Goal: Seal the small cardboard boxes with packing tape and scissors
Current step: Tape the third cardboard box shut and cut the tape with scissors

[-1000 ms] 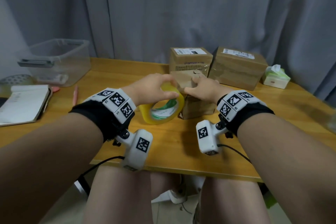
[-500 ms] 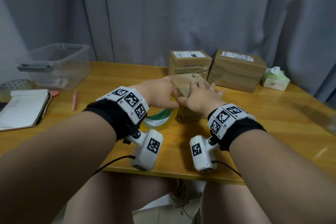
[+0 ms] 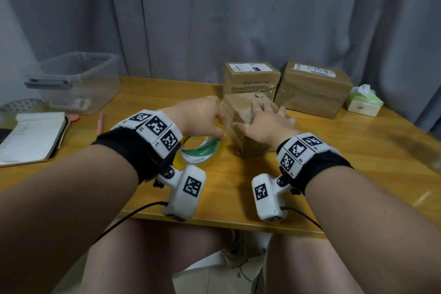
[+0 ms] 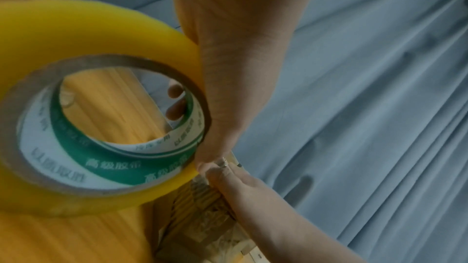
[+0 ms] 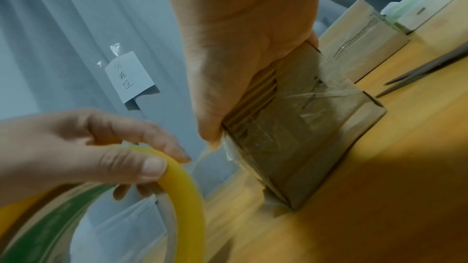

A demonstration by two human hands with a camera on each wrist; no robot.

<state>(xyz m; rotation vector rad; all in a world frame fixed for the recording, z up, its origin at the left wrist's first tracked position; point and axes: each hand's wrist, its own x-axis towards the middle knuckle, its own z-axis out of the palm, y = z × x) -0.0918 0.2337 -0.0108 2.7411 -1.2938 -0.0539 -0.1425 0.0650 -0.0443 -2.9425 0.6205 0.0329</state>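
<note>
The small box [image 3: 248, 124] stands on the desk [image 3: 346, 150] directly before me, near its front edge. Clear tape already crosses its near face, wrinkled. My right hand [image 3: 263, 124] lies flat on its top, fingers [image 3: 282, 112] straight and spread, thumb pressing at the top left edge. My left hand [image 3: 202, 119] grips the tape roll [image 3: 202, 153] just beside the box, thumb over the yellow rim, other fingers curled through the core. A short strip of tape appears to run from roll to box edge; blurred, so unconfirmed. Judgement: sealing of this box is underway, strip not yet cut. Scissors [image 5: 418, 75] lie on the desk right of the box, untouched. 2 more boxes [image 3: 250, 79] stand behind; whether they are sealed I cannot tell
</note>
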